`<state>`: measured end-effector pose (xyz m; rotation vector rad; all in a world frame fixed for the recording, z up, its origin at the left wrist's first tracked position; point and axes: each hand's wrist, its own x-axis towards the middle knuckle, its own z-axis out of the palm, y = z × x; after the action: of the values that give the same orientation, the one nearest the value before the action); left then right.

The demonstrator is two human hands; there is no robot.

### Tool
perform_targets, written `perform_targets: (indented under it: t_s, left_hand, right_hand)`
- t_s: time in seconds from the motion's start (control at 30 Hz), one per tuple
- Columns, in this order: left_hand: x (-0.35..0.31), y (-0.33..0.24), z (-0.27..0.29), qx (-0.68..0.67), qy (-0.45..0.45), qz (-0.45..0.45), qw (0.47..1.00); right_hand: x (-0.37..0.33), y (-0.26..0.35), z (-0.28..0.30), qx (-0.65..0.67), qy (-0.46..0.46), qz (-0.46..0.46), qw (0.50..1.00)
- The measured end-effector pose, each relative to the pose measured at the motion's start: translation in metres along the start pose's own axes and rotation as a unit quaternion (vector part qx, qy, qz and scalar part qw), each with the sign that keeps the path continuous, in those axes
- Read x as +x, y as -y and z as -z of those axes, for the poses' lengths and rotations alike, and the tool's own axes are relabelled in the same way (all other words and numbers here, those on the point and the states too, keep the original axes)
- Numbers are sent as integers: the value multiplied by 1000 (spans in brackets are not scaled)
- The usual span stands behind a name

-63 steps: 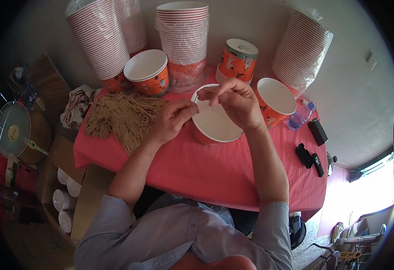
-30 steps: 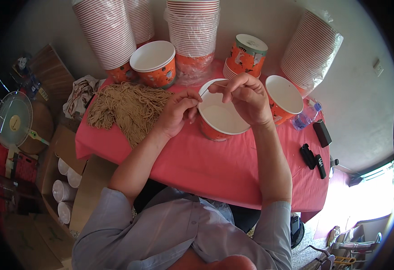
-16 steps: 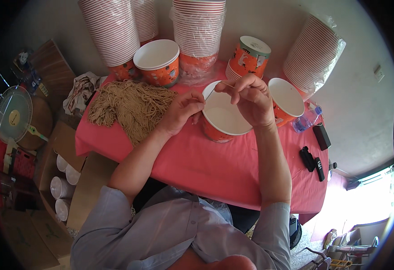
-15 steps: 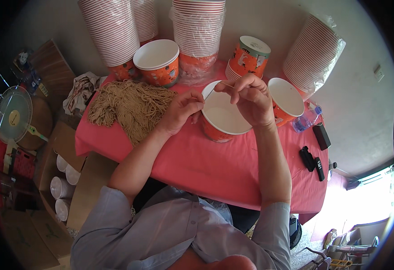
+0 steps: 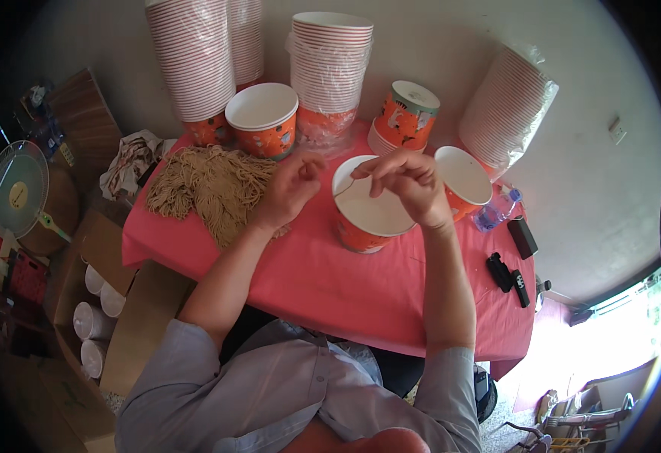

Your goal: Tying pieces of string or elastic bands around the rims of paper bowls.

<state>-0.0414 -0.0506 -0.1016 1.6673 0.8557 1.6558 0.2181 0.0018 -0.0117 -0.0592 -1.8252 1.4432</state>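
My right hand [image 5: 415, 187] is over a paper bucket [image 5: 372, 238], white inside and orange patterned outside. Its fingers pinch a thin strand [image 5: 345, 188] that droops over the bucket's left rim; whether it is string or thin wire is too fine to tell. Left of the bucket, my left hand [image 5: 291, 192] is raised with loosely bent fingers apart and nothing visible between them. Beside and partly behind that hand lies a heap of tan string [image 5: 213, 189].
Tall bucket stacks [image 5: 194, 68] line the wall behind the red-covered table [image 5: 308, 272]. To the right stand another bucket [image 5: 464, 177], a plastic bottle [image 5: 498, 210] and black objects [image 5: 499, 272]. A fan [image 5: 19, 192] and an open carton [image 5: 145, 332] are at the left.
My hands have drawn apart. The left has moved away from the thin strand it was touching, while the right keeps hold of it over the bucket. The whole view has shifted slightly.
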Motion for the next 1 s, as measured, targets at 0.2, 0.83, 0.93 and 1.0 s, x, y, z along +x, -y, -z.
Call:
perform_targets:
  t_s: [0.2,0.83,0.93,1.0]
  left_hand:
    - [0,3,7,46,167,-33,984]
    - [2,-14,-8,30,121,-68,990]
    - [2,-3,4,-23,42,-52,998]
    - [4,-3,3,-53,26,-38,998]
  right_hand:
    - [-2,-8,-12,-19,10,-43,999]
    - [-99,-10,14,-625,-30,-18,780]
    - [-96,-10,2,-658,7,10,753]
    - [-94,-5,-11,-710,-2,6,704]
